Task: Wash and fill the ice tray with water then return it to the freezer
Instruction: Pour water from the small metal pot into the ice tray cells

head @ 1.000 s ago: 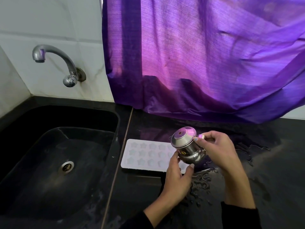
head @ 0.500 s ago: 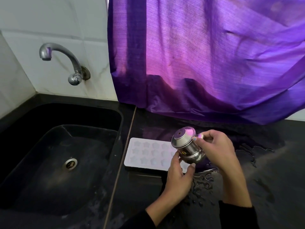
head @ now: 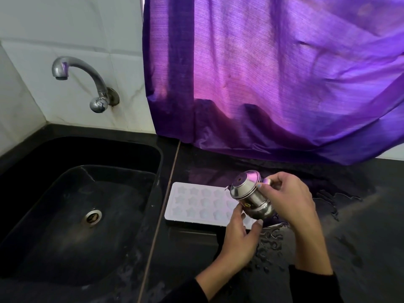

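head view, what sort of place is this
Probably a home kitchen: a black sink under a wall tap, a wet dark counter beside it, and a white ice tray lying on that counter.

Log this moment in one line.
steel pot: tilted over ice tray | right hand: grips pot | left hand: holds pot base | ice tray: on wet counter

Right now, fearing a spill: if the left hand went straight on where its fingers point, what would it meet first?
The steel pot: the left hand points away at its underside, seemingly cupping it. The ice tray lies past it, lower; depth is unclear.
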Action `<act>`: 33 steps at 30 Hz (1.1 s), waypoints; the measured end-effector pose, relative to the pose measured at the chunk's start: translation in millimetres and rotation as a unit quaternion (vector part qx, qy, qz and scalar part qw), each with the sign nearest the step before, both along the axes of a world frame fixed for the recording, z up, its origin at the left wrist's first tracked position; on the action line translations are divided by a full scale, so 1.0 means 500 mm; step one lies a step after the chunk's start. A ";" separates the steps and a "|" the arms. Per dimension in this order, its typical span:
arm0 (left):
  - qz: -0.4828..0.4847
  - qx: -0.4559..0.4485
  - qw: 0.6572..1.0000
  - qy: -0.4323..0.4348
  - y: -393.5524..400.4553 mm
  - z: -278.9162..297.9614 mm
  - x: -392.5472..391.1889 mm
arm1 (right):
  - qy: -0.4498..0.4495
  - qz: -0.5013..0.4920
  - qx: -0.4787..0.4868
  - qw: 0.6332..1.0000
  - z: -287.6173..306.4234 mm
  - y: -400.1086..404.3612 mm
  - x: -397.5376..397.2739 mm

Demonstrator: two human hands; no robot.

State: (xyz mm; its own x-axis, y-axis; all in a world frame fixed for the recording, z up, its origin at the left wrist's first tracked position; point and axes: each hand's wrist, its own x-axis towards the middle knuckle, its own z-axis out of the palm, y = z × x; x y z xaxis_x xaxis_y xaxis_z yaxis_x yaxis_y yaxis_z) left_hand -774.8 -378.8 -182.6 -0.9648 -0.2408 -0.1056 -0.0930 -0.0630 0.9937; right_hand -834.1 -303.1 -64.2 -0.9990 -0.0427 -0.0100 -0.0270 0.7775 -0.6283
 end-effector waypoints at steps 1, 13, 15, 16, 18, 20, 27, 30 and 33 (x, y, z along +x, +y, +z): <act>-0.002 0.000 1.000 0.000 0.000 0.001 0.000 | 0.000 0.000 0.002 1.000 0.000 0.000 0.000; -0.012 -0.012 1.000 -0.001 0.000 0.007 0.009 | -0.007 -0.004 -0.009 1.000 -0.004 0.007 0.001; -0.008 -0.017 1.000 -0.001 -0.002 0.005 0.009 | -0.011 -0.007 -0.021 1.000 -0.005 0.012 -0.001; -0.006 -0.018 1.000 0.000 -0.004 0.006 0.009 | -0.013 -0.007 -0.029 0.999 -0.005 0.015 -0.002; -0.004 -0.017 1.000 0.004 -0.010 0.008 0.008 | -0.015 -0.004 -0.054 0.998 -0.005 0.019 -0.004; -0.001 -0.014 1.000 0.008 -0.016 0.011 0.007 | -0.013 -0.001 -0.085 0.996 -0.003 0.022 -0.004; 0.019 0.004 1.000 0.013 -0.026 0.015 0.006 | -0.005 0.021 -0.106 0.994 -0.002 0.002 -0.003; 0.021 0.003 1.000 0.014 -0.030 0.012 0.009 | -0.003 0.029 -0.089 0.996 -0.006 -0.008 -0.003; 0.023 0.003 1.000 0.013 -0.033 0.008 0.010 | -0.004 0.035 -0.075 0.997 -0.009 -0.015 -0.003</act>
State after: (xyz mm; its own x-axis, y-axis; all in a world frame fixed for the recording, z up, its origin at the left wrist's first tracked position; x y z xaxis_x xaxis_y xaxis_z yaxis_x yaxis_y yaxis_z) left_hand -769.6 -395.2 -178.5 -0.9551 -0.2848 -0.0821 -0.0642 -0.0716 0.9954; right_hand -835.7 -310.5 -68.6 -0.9935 -0.1135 -0.0059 -0.0723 0.6712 -0.7378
